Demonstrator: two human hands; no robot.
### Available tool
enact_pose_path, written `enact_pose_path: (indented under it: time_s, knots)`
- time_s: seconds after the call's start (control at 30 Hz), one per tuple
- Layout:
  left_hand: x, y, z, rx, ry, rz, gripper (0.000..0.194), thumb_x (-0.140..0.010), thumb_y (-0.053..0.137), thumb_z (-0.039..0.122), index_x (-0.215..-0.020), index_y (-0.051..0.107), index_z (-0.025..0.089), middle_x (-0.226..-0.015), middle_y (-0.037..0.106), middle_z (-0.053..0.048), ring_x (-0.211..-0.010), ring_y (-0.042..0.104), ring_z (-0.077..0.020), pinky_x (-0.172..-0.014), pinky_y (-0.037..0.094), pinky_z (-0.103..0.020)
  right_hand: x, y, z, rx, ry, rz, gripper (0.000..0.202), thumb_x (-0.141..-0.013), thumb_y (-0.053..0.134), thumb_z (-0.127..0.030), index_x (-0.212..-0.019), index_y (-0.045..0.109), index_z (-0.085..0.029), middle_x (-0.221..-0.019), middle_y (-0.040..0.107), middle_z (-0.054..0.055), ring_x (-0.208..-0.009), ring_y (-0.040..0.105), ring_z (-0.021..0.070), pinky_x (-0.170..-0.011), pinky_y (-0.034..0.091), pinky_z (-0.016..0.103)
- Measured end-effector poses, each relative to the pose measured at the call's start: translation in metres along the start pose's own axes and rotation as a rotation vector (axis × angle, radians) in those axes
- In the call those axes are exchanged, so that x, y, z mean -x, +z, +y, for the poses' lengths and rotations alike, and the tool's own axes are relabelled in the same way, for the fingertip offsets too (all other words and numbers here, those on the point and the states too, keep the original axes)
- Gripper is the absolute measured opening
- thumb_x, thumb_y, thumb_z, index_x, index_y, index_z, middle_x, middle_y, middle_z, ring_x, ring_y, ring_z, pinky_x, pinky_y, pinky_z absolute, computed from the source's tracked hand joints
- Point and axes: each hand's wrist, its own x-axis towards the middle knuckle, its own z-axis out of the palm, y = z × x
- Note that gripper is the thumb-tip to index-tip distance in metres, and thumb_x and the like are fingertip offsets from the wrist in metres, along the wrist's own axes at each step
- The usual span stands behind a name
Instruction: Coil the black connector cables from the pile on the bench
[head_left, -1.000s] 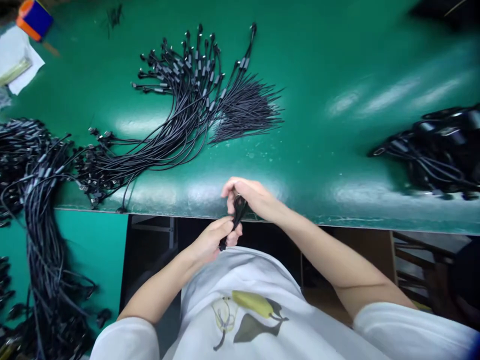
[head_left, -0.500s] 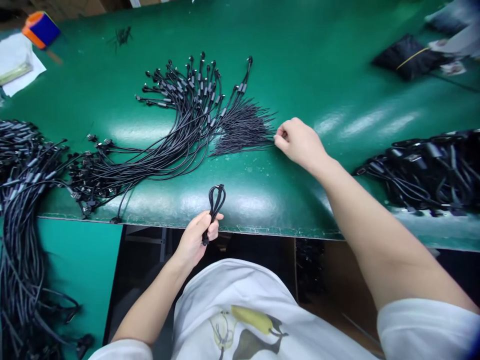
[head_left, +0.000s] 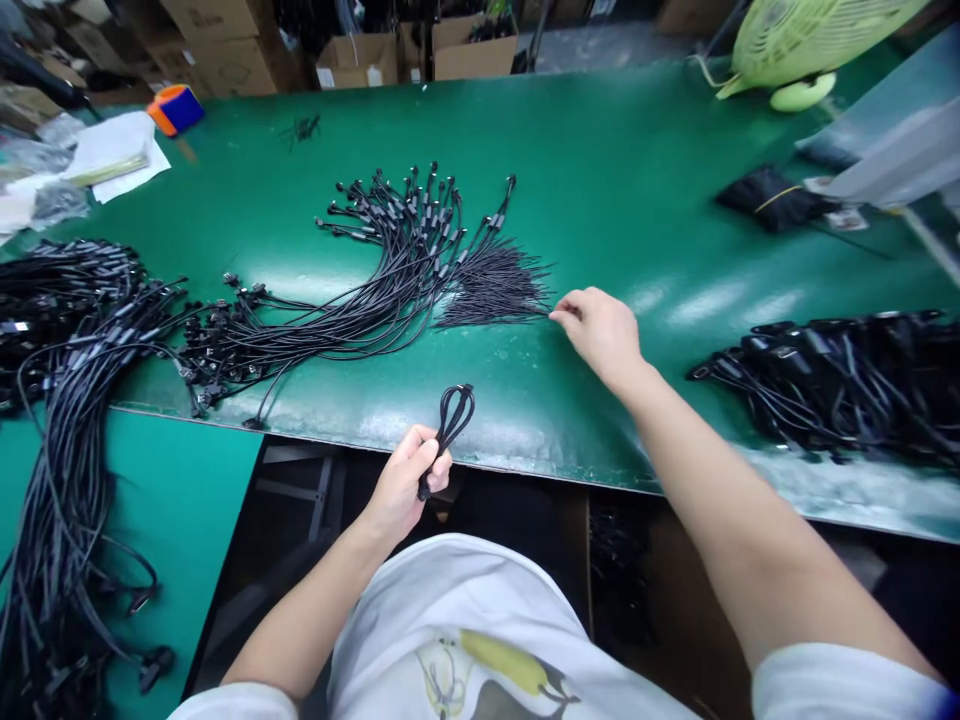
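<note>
My left hand is closed around a folded black cable, whose loops stick up above the fingers near the table's front edge. At the right tip of a pile of thin black ties, my right hand is pinched, with thumb and forefinger meeting at the end of one thin tie. Left of the ties lies a bundle of long black cables with grey sleeves and small plugs, spread over the green table.
A heap of coiled black cables lies at the right. More long cables hang over a lower green surface at the left. A green fan, a black pouch, papers and cardboard boxes are farther back.
The view has tilted up, showing the fan and boxes behind the table. My right hand's fingers now pinch at the tie tips; my left hand still holds the folded cable.
</note>
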Motion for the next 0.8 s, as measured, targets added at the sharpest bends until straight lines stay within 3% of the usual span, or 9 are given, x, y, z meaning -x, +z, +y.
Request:
enact_pose_path:
  time_s: [0.13,0.23,0.3,0.37,0.4,0.47,0.6,0.7,0.8]
  knots:
    - [0.011,0.007,-0.001,-0.007,0.003,-0.029,0.043,-0.076,0.074,0.047,-0.083,0.044,0.018,-0.056,0.044,0.007,-0.048,0.033,-0.0036,-0.050,0.021,-0.019,0.007,-0.009,-0.002,-0.045,0.034,0.023,0.011,-0.084,0.059,-0.030,-0.078,0.063,-0.021,-0.089,0.064,0.009,-0.081,0.056,0.0223,-0.072,0.039,0.034]
    - [0.016,0.009,-0.004,-0.013,0.028,-0.036,0.044,-0.077,0.074,0.046,-0.100,0.051,0.016,-0.056,0.045,0.007,-0.048,0.033,-0.0048,-0.050,0.022,-0.019,0.028,-0.019,-0.024,-0.170,0.034,0.017,0.011,-0.083,0.058,-0.029,-0.079,0.063,-0.021,-0.085,0.066,0.008,-0.078,0.058,0.0213,-0.072,0.041,0.033]
    - [0.017,0.009,-0.011,-0.007,0.046,-0.038,0.058,-0.078,0.072,0.045,-0.123,0.049,0.016,-0.057,0.045,0.007,-0.049,0.032,-0.0057,-0.050,0.022,-0.020,0.061,-0.022,-0.053,-0.363,-0.059,-0.117,0.014,-0.084,0.057,-0.033,-0.080,0.064,-0.021,-0.080,0.068,0.005,-0.076,0.060,0.0198,-0.072,0.044,0.031]
    - [0.017,0.007,-0.021,-0.014,0.070,-0.035,0.067,-0.081,0.069,0.045,-0.136,0.046,0.014,-0.059,0.045,0.007,-0.049,0.032,-0.0061,-0.050,0.021,-0.020,0.106,-0.019,-0.086,-0.587,-0.184,-0.341,0.020,-0.086,0.056,-0.038,-0.083,0.066,-0.021,-0.082,0.070,0.003,-0.079,0.063,0.0192,-0.074,0.047,0.031]
    - [0.018,0.005,-0.027,-0.041,0.099,-0.028,0.064,-0.082,0.066,0.044,-0.135,0.048,0.013,-0.059,0.045,0.006,-0.050,0.032,-0.0064,-0.050,0.022,-0.021,0.129,-0.017,-0.100,-0.663,-0.217,-0.438,0.023,-0.087,0.055,-0.040,-0.086,0.068,-0.021,-0.084,0.071,0.003,-0.080,0.064,0.0194,-0.074,0.049,0.031]
    - [0.021,-0.001,-0.040,-0.160,0.194,0.004,0.048,-0.087,0.060,0.040,-0.125,0.060,0.012,-0.061,0.046,0.005,-0.054,0.036,-0.0072,-0.054,0.028,-0.021,0.172,-0.014,-0.120,-0.704,-0.209,-0.496,0.025,-0.090,0.052,-0.041,-0.092,0.069,-0.022,-0.087,0.071,0.004,-0.080,0.065,0.0201,-0.072,0.051,0.032]
    - [0.033,-0.015,-0.062,-0.451,0.343,0.117,0.033,-0.093,0.048,0.028,-0.114,0.069,0.013,-0.069,0.058,0.001,-0.071,0.054,-0.0110,-0.078,0.043,-0.024,0.217,-0.011,-0.129,-0.377,-0.362,-0.345,0.023,-0.094,0.048,-0.036,-0.091,0.069,-0.026,-0.087,0.071,0.007,-0.075,0.065,0.0222,-0.068,0.051,0.037]
    - [0.041,-0.023,-0.071,-0.548,0.337,0.148,0.039,-0.096,0.043,0.025,-0.127,0.062,0.012,-0.088,0.070,-0.004,-0.086,0.062,-0.0144,-0.089,0.046,-0.027,0.224,-0.010,-0.126,-0.037,-0.557,-0.247,0.025,-0.094,0.048,-0.035,-0.095,0.071,-0.027,-0.080,0.070,0.010,-0.071,0.065,0.0250,-0.065,0.048,0.040]
    - [0.048,-0.031,-0.076,-0.696,0.372,0.099,0.040,-0.097,0.041,0.021,-0.133,0.058,0.016,-0.119,0.069,-0.007,-0.106,0.063,-0.0165,-0.097,0.044,-0.028,0.223,-0.014,-0.126,0.101,-0.694,-0.290,0.026,-0.095,0.049,-0.034,-0.102,0.073,-0.025,-0.101,0.071,0.014,-0.091,0.067,0.0308,-0.076,0.050,0.046]
